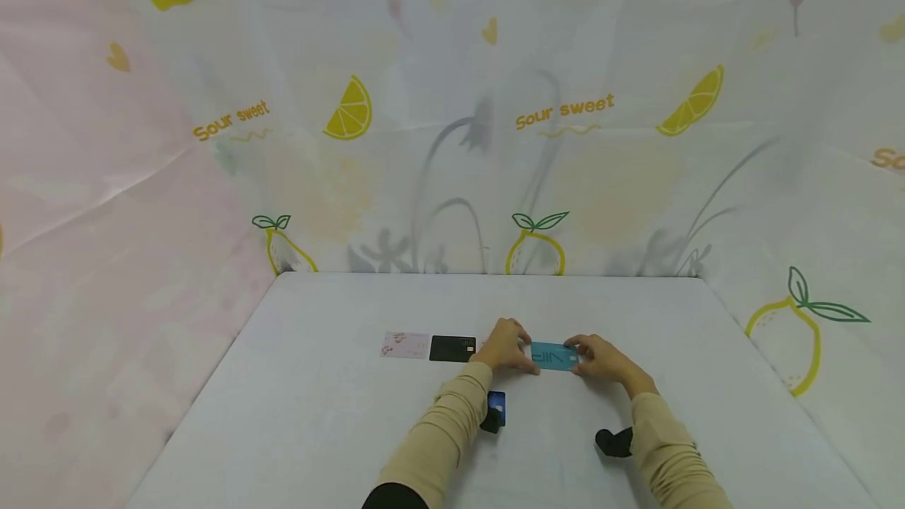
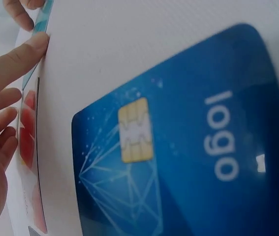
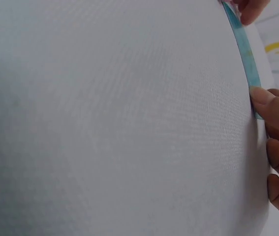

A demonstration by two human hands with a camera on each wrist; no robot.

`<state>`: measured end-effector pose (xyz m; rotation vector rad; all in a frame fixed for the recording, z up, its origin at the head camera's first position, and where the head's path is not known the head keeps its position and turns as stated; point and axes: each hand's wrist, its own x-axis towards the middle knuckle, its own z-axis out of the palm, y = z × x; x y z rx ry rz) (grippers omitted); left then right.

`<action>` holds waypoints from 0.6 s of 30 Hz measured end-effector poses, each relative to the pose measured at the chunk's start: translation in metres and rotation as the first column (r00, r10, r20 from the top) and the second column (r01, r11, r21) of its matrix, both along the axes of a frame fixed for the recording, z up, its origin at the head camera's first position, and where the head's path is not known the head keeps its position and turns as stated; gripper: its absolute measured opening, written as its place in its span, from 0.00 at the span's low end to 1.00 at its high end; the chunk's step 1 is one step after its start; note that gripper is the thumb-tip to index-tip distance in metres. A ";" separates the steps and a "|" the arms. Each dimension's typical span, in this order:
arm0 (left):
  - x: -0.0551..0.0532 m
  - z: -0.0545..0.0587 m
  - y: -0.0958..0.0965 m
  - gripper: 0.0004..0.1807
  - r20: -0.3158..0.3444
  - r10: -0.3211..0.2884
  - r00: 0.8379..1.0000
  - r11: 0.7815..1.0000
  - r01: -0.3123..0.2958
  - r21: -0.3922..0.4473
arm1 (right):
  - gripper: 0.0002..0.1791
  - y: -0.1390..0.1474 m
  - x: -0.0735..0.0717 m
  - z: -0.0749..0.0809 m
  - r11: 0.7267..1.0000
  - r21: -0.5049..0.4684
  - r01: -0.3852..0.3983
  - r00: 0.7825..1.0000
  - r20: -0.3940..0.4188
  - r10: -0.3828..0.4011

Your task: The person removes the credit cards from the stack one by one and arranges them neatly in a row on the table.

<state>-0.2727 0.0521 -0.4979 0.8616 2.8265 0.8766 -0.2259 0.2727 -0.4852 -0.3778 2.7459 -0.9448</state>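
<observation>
A teal card with "VIP" lettering lies on the white table. My left hand holds its left end between thumb and forefinger, and my right hand pinches its right end the same way. Beneath the left hand is a card with red shapes, mostly hidden in the head view. To the left, a black card and a pale pink patterned card continue the row. Nearer me, a blue card with a gold chip and "logo" print lies beside the left forearm, which partly covers it in the head view.
The white table meets fabric walls printed with lemons at the back and sides. A black wrist-camera piece juts out beside the right sleeve, and another overlaps the blue card in the head view.
</observation>
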 end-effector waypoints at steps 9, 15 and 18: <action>0.000 -0.004 0.003 0.24 0.009 0.015 1.000 1.000 -0.015 -0.004 | 0.24 0.002 0.001 0.001 1.000 -0.006 -0.025 1.000 -0.014 0.025; 0.001 -0.005 0.003 0.24 0.021 0.010 1.000 1.000 -0.010 -0.008 | 0.24 0.003 0.002 0.001 0.998 -0.037 -0.041 0.999 -0.015 0.041; 0.003 -0.004 0.003 0.24 0.013 0.008 1.000 1.000 -0.008 -0.016 | 0.24 0.003 0.003 0.000 0.999 -0.039 -0.037 0.999 -0.031 0.036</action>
